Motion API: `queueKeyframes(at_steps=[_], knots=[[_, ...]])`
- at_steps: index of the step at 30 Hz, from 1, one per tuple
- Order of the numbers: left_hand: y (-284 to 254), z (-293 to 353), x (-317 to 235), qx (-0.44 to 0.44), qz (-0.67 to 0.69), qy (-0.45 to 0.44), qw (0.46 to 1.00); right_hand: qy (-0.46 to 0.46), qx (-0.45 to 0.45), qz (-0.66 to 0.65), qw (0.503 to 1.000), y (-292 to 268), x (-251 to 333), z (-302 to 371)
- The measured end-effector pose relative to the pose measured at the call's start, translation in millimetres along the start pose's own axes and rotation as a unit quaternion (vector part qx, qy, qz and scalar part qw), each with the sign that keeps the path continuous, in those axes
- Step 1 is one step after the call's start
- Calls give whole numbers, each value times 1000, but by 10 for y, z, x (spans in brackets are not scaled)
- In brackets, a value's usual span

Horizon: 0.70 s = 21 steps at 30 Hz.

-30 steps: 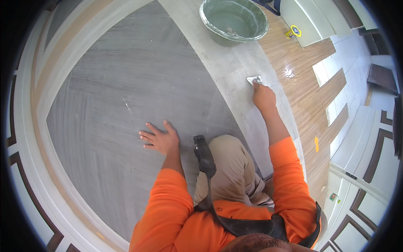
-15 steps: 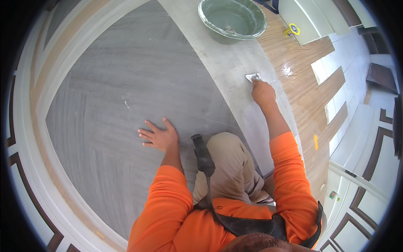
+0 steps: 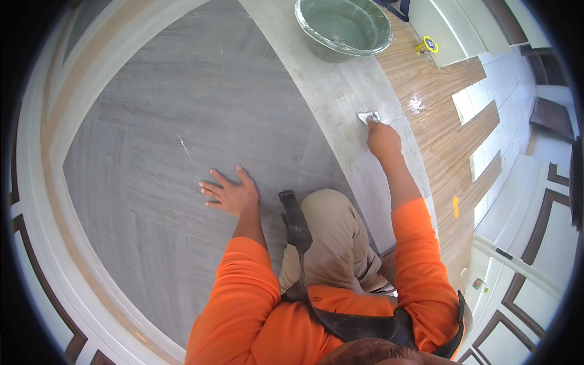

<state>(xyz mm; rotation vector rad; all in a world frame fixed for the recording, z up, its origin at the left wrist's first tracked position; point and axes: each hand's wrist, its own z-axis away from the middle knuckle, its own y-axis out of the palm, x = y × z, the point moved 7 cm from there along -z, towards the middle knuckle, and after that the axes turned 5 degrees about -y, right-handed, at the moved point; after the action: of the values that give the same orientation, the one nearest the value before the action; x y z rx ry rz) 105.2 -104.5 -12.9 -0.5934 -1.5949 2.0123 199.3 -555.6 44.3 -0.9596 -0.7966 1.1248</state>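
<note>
My left hand (image 3: 233,193) lies flat on the dark grey, streaked floor surface (image 3: 201,115), its fingers spread and nothing in it. Out to the right, my right hand (image 3: 383,141) is closed around a small putty knife or scraper. The pale, roughly triangular blade of this scraper (image 3: 367,116) rests on the light grey strip of floor (image 3: 340,100); my fingers hide its handle. Beyond that hand, on the same strip, stands a round green basin (image 3: 316,45) with whitish smears on its rim and cloudy liquid inside.
Wood-look planks (image 3: 420,85) with stepped ends run along the right, beside white tiles (image 3: 486,85). A yellow-rimmed roll or tape (image 3: 429,44) lies by a white cabinet base (image 3: 450,30). My bent knee (image 3: 331,225) and a black strap (image 3: 295,222) are between my arms.
The view has shifted slightly, so the basin appears a little farther right and higher. The scraper blade has turned slightly. My left hand stays on the floor.
</note>
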Motion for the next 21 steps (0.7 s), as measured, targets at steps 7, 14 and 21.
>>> queueKeyframes(at_steps=[7, 14, 21], knots=[[15, -19, 3, -9, -16, -5, 1000, 16, 30, -33, 999, 256, -153, 712], [13, -18, 10, 0, -16, -6, 1000, -83, 55, -5, 995, 176, -221, 777], [15, -8, -26, -5, -26, 0, 1000, -127, 68, -8, 990, 360, -54, 1229]])
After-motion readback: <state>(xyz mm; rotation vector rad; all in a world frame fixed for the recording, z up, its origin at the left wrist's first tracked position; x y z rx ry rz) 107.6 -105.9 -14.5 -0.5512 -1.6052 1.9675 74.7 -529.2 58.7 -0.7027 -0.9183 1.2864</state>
